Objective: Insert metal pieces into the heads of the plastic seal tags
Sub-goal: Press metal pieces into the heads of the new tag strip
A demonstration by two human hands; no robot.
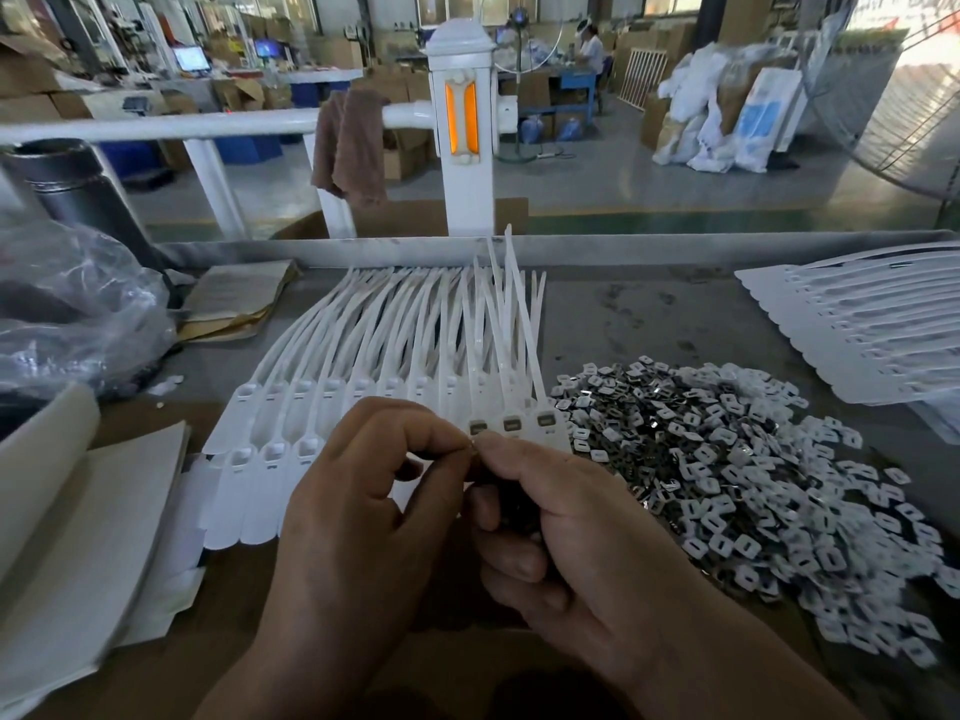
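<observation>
Seal tags lie left of the metal pieces, behind both hands.

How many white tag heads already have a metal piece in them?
3, side by side at the row's right end: left head, middle head, right head. The left hand and right hand may hide more.

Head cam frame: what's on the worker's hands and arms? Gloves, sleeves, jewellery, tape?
Nothing worn that shows. The left hand and right hand are bare, with no gloves, rings, tape or finger cots. The left forearm and right forearm are bare down to the frame's bottom edge, with no sleeve, watch or wristband in view. The visible nails are short and unpainted.
</observation>
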